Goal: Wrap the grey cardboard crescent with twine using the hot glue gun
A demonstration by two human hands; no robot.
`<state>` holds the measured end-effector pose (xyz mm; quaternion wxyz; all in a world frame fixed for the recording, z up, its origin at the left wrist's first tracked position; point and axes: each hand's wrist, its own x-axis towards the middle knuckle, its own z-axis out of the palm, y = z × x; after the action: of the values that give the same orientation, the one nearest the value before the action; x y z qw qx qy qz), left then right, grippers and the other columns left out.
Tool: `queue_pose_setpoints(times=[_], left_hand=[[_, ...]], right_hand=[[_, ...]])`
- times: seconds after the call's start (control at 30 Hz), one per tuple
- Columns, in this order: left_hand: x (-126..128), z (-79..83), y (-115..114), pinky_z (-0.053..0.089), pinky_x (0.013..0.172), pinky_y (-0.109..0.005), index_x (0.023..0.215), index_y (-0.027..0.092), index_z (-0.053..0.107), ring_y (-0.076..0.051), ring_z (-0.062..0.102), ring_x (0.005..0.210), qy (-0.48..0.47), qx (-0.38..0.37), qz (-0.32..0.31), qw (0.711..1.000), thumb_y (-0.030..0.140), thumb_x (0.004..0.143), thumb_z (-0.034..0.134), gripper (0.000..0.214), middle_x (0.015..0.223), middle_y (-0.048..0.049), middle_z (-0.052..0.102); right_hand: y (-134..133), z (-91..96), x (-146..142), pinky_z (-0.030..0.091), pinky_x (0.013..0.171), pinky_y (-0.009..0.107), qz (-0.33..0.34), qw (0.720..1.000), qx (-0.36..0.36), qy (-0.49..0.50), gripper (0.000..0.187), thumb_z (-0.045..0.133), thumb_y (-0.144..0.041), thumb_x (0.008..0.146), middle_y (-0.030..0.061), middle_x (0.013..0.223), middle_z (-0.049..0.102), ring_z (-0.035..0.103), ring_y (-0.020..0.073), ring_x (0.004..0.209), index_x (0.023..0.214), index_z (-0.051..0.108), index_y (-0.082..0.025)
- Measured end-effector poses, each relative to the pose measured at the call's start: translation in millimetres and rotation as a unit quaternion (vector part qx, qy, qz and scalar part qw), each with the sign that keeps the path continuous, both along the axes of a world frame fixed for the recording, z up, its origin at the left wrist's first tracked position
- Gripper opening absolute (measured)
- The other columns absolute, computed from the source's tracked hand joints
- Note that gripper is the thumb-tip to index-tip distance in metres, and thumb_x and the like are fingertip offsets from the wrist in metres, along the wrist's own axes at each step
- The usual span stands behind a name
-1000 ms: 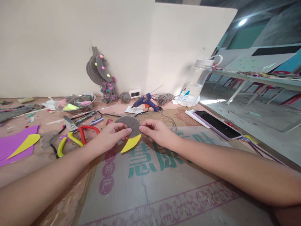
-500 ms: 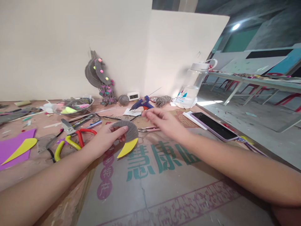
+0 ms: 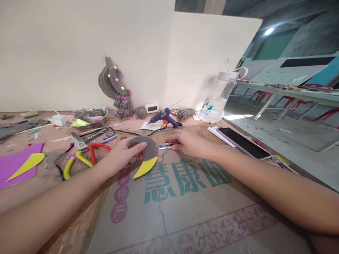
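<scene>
My left hand (image 3: 122,154) grips a crescent-shaped piece, grey twine-wrapped on top (image 3: 148,147) with a bare yellow foam tip (image 3: 145,167) at the bottom, just above the printed cardboard sheet (image 3: 185,197). My right hand (image 3: 185,143) lies on the cardboard to the right of the crescent, its fingers closed around a small pair of pink-handled scissors (image 3: 164,145) whose blades point left toward the piece.
Red-and-yellow pliers (image 3: 82,155) and purple foam with a yellow crescent (image 3: 18,164) lie at left. A blue glue gun (image 3: 164,117), twine ball (image 3: 140,112), small clock (image 3: 152,107), decorated grey crescents (image 3: 113,84) and water bottle (image 3: 218,97) stand at the back. A phone (image 3: 243,143) is at right.
My right hand let go of the crescent's right edge, reached back over the table, then came down and closed on the small scissors. The left hand kept holding the crescent.
</scene>
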<state>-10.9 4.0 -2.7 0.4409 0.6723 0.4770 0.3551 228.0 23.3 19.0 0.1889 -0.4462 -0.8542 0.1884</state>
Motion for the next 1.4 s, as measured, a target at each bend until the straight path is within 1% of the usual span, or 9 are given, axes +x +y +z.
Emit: queue_pose_setpoints(times=[0.17,0.33,0.47,0.57,0.7,0.9,1.07,1.27,1.4], left_hand=[[0.8,3.3,-0.2,0.038,0.052,-0.021,0.063,0.016,0.056,-0.01,0.051,0.053,0.003,-0.008,-0.005,1.0,0.045,0.075,0.054,0.032,0.057,0.0018,0.057],[1.5,3.8,0.0,0.039,0.053,-0.022,0.064,0.015,0.056,-0.01,0.051,0.053,-0.014,-0.009,-0.015,1.0,0.043,0.075,0.054,0.03,0.056,0.0016,0.056],[0.9,1.9,0.9,0.039,0.053,-0.022,0.063,0.015,0.057,-0.011,0.05,0.054,-0.02,-0.01,-0.019,1.0,0.045,0.076,0.052,0.033,0.058,0.0004,0.056],[0.6,2.1,0.8,0.039,0.053,-0.022,0.06,0.015,0.056,-0.01,0.05,0.055,-0.011,0.001,-0.022,1.0,0.045,0.077,0.049,0.035,0.057,0.0002,0.055],[1.4,4.5,-0.4,0.034,0.046,-0.021,0.057,0.015,0.054,-0.009,0.047,0.05,0.021,0.006,-0.022,1.0,0.046,0.077,0.05,0.036,0.054,0.001,0.053],[2.2,7.0,-2.6,0.033,0.045,-0.02,0.056,0.016,0.053,-0.008,0.043,0.045,0.023,0.004,-0.033,0.999,0.044,0.077,0.05,0.035,0.051,0.0029,0.051],[1.1,9.4,-4.2,0.036,0.047,-0.02,0.059,0.015,0.056,-0.008,0.046,0.05,0.033,0.009,-0.062,0.997,0.044,0.077,0.051,0.034,0.056,0.0014,0.055],[3.9,17.1,-9.5,0.039,0.051,-0.02,0.062,0.015,0.061,-0.01,0.049,0.054,0.051,0.0,-0.065,0.997,0.041,0.079,0.048,0.033,0.059,0.0001,0.058],[5.6,15.9,-9.7,0.04,0.052,-0.02,0.065,0.016,0.061,-0.011,0.051,0.056,0.06,0.001,-0.062,0.996,0.04,0.077,0.049,0.029,0.062,-0.0002,0.062]], right_hand=[[9.7,-2.3,1.6,0.037,0.061,0.023,-0.051,0.998,-0.037,-0.011,0.014,0.054,-0.023,0.076,0.003,0.078,0.065,0.054,0.0138,0.068,0.082,0.064,-0.016],[24.8,-9.5,10.1,0.031,0.051,0.022,-0.139,0.979,-0.069,0.136,0.025,0.047,-0.037,0.08,-0.0011,0.062,0.056,0.042,0.0089,0.051,0.078,0.059,-0.015],[32.4,-8.8,15.0,0.033,0.053,0.021,-0.163,0.951,-0.002,0.262,0.023,0.044,-0.035,0.082,-0.0021,0.06,0.051,0.042,0.0088,0.052,0.078,0.055,-0.015],[24.5,0.7,11.1,0.035,0.058,0.023,-0.138,0.95,0.064,0.272,0.029,0.039,-0.038,0.086,-0.0013,0.062,0.051,0.045,0.0105,0.059,0.077,0.056,-0.015],[-6.5,14.2,-8.4,0.038,0.072,0.025,-0.053,0.965,0.106,0.232,0.032,0.039,-0.04,0.087,0.0015,0.081,0.057,0.051,0.0135,0.079,0.087,0.06,-0.016],[-35.1,1.8,-38.2,0.034,0.053,0.022,-0.081,0.972,-0.033,0.216,0.029,0.059,-0.04,0.075,-0.002,0.067,0.053,0.043,0.0096,0.056,0.094,0.06,-0.017],[-27.1,-8.8,-36.9,0.036,0.057,0.022,-0.01,0.957,-0.168,0.236,0.021,0.053,-0.035,0.078,-0.0016,0.067,0.053,0.046,0.0093,0.06,0.079,0.06,-0.015],[-20.8,-12.3,-34.8,0.036,0.06,0.022,-0.006,0.964,-0.144,0.222,0.02,0.051,-0.033,0.08,-0.0016,0.069,0.053,0.046,0.0098,0.064,0.076,0.058,-0.015],[-20.4,-13.4,-35.7,0.035,0.056,0.022,-0.015,0.979,-0.086,0.184,0.022,0.05,-0.036,0.081,-0.002,0.067,0.05,0.044,0.0096,0.06,0.08,0.056,-0.015]])
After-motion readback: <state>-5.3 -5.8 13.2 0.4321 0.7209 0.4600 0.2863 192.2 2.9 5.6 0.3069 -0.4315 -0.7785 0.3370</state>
